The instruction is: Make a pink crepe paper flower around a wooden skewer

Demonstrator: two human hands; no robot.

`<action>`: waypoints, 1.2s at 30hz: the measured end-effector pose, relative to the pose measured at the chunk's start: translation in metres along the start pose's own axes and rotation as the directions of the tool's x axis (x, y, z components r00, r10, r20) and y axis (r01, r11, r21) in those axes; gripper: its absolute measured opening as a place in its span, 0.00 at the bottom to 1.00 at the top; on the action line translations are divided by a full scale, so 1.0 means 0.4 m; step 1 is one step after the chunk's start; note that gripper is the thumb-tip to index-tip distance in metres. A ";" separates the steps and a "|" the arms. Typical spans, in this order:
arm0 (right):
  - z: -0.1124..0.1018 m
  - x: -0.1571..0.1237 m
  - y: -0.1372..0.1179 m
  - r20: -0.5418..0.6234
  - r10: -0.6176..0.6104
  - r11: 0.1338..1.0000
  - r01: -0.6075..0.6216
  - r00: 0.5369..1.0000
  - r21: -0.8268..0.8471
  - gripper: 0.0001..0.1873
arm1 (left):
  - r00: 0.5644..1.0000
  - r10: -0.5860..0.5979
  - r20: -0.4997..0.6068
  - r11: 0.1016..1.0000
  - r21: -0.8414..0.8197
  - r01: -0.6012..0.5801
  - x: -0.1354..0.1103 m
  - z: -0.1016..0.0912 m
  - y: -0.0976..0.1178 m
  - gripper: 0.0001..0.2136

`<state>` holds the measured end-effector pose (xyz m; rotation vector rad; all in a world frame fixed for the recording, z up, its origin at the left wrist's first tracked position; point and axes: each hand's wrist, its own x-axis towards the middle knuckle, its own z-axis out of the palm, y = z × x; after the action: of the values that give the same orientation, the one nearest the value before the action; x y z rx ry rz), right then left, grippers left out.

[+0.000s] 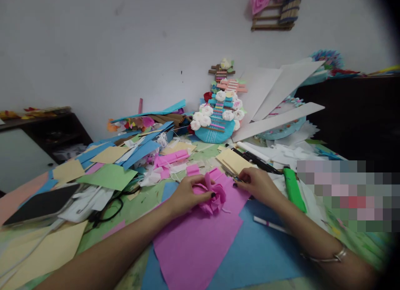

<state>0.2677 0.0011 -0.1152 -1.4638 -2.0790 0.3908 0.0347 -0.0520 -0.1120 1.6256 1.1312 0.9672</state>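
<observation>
A pink crepe-paper flower (221, 195) with ruffled petals is gripped by my left hand (190, 194), thumb in front and fingers behind. It rests over a large pink paper sheet (200, 244), which lies on a blue sheet (262, 244). To the right of the flower, my right hand (258, 183) has its fingers curled together at the upper edge of the pink sheet. Whatever lies between those fingertips is hidden. Partly covered scissors appear close by, beside a stack of cream paper (233, 158).
A white pen (270, 224) and a green roll (294, 190) lie near my right forearm. Paper sheets, a dark tablet-like device (42, 204) and a cable crowd the left. Against the wall stands a blue paper guitar-like craft (215, 129) with white flowers.
</observation>
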 end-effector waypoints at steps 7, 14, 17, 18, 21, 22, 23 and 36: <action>0.012 0.007 0.007 -0.001 0.028 0.996 -0.028 1.000 -0.083 0.04 | 1.000 -0.009 0.014 0.999 -0.052 0.010 -0.002 0.006 -0.006 0.15; 0.006 0.008 0.021 -0.006 0.109 0.994 -0.109 0.994 -0.013 0.07 | 1.000 -0.009 0.028 1.000 0.011 0.008 0.001 0.004 -0.006 0.11; -0.005 0.007 0.012 -0.067 0.104 0.993 -0.100 0.992 0.057 0.07 | 0.999 0.035 0.040 0.998 0.047 -0.037 0.001 0.004 -0.003 0.09; -0.011 0.005 0.004 -0.091 0.101 0.992 -0.093 0.991 0.091 0.08 | 0.998 0.051 0.043 0.997 0.061 -0.053 0.001 0.004 -0.002 0.08; -0.023 -0.009 -0.037 -0.102 0.073 0.972 -0.048 0.992 0.231 0.08 | 0.996 0.068 0.058 0.996 0.049 -0.071 0.001 0.007 -0.005 0.09; -0.021 -0.017 -0.055 -0.068 0.044 0.958 -0.023 0.997 0.286 0.08 | 0.996 0.068 0.062 0.997 0.024 -0.069 0.001 0.009 -0.007 0.10; -0.017 -0.026 -0.074 -0.041 0.013 0.943 0.001 0.999 0.332 0.05 | 0.996 0.064 0.065 0.998 -0.002 -0.064 0.001 0.011 -0.010 0.11; 0.039 -0.075 -0.139 0.184 -0.132 0.818 0.002 0.974 0.575 0.12 | 0.986 0.120 0.118 0.988 -0.110 -0.108 -0.013 0.025 -0.007 0.12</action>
<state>0.2233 -0.0455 -0.1063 -1.0100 -1.9188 1.0864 0.0418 -0.0590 -0.1179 1.6571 0.8978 0.9669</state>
